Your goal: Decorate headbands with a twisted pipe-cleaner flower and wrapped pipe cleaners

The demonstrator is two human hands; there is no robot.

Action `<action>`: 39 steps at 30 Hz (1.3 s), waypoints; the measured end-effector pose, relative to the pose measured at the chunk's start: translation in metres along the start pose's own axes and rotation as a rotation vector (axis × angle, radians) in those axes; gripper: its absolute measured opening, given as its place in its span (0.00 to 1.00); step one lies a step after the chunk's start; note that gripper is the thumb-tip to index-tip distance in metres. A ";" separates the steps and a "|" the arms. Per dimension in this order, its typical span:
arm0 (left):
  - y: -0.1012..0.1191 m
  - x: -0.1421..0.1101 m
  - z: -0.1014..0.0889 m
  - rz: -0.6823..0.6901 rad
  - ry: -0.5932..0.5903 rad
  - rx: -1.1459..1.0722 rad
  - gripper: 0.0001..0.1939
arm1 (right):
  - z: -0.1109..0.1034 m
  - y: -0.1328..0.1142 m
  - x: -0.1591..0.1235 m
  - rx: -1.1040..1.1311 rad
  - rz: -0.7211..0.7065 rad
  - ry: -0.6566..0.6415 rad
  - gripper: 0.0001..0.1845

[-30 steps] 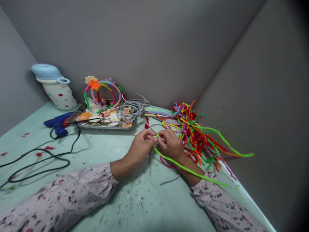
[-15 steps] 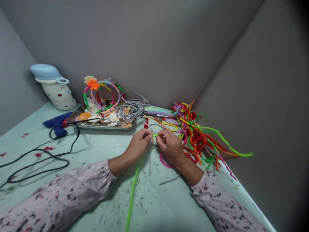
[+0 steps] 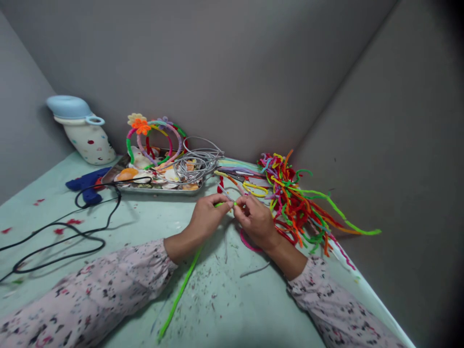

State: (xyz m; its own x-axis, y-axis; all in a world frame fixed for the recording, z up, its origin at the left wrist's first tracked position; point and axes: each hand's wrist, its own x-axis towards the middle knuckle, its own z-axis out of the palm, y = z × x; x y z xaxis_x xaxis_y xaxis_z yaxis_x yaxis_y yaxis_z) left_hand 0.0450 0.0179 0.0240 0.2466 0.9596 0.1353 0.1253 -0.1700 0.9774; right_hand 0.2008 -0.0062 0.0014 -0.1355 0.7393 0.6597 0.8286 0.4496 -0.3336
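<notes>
My left hand [image 3: 208,216] and my right hand [image 3: 256,220] meet fingertip to fingertip over the pale green table [image 3: 145,227]. Both pinch a bright green pipe cleaner [image 3: 179,295] where it wraps around a thin grey wire [image 3: 225,192]. The green tail runs down under my left forearm toward the near edge. A pink pipe cleaner [image 3: 247,243] curls under my right hand.
A heap of coloured pipe cleaners [image 3: 295,203] lies right of my hands. Behind them stands a metal tray [image 3: 159,189] with grey wire hoops [image 3: 197,162], wrapped headbands [image 3: 154,137] and shells. A blue glue gun [image 3: 87,186], its black cord [image 3: 68,237] and a dotted jug [image 3: 85,130] sit at the left.
The long green tail has swung from my right side, across the front, to lie under my left forearm. Both hands stayed in place, still pinching.
</notes>
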 end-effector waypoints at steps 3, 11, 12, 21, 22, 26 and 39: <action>-0.001 0.000 -0.001 -0.007 0.009 0.017 0.06 | 0.001 0.001 0.000 0.042 0.013 -0.001 0.03; -0.004 0.003 -0.002 -0.023 0.011 0.094 0.09 | 0.000 -0.001 -0.001 0.113 0.067 0.005 0.03; -0.003 0.003 -0.002 -0.017 0.001 0.098 0.10 | 0.000 -0.002 -0.001 0.112 0.062 0.010 0.03; -0.001 0.003 -0.001 -0.023 -0.041 0.085 0.08 | 0.000 0.001 -0.002 0.107 0.042 0.005 0.02; -0.001 0.003 -0.001 -0.016 -0.043 0.085 0.08 | 0.000 0.001 -0.002 0.116 0.042 0.003 0.03; -0.001 0.003 -0.001 -0.019 -0.049 0.061 0.08 | 0.000 0.001 -0.002 0.136 0.035 0.014 0.03; -0.005 0.007 -0.004 -0.254 -0.214 -0.339 0.08 | -0.002 0.000 -0.001 0.236 0.071 0.041 0.04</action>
State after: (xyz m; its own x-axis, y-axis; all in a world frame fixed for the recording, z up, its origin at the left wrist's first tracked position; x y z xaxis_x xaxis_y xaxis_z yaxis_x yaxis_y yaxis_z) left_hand 0.0426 0.0258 0.0210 0.4459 0.8875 -0.1164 -0.1045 0.1807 0.9780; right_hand 0.2020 -0.0085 0.0024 -0.0552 0.7548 0.6536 0.6848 0.5050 -0.5253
